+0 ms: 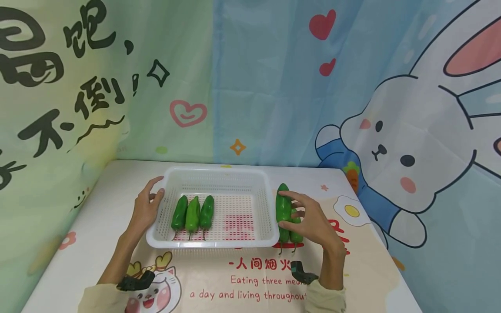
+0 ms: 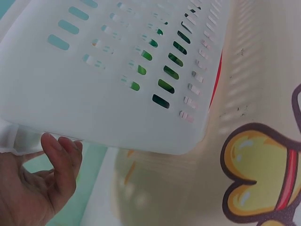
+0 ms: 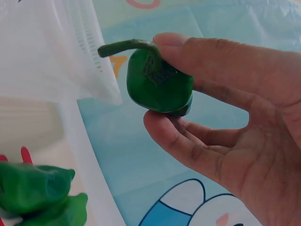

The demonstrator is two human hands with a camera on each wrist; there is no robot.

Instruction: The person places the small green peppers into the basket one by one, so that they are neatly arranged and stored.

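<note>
In the head view, my right hand (image 1: pixel 315 221) pinches a green pepper (image 1: pixel 282 206) between thumb and fingers, just off the right wall of a white plastic basket (image 1: pixel 213 244). The right wrist view shows that pepper (image 3: pixel 155 89) stem towards the camera, raised above two more green peppers (image 3: pixel 35 186) lying on the table. Inside the basket, three green peppers (image 1: pixel 193 215) lie side by side in its left half, stems towards me. My left hand (image 1: pixel 145 208) rests at the basket's left rim, its fingertips (image 2: pixel 51 141) right at the outer wall and its fingers relaxed.
A printed mat (image 1: pixel 211 274) with red lettering and a cartoon cat covers the table under and in front of the basket. Behind the table hangs a cloth backdrop (image 1: pixel 266 108) with a rabbit drawing. Dark wrist cameras (image 1: pixel 137 281) sit at both sleeves.
</note>
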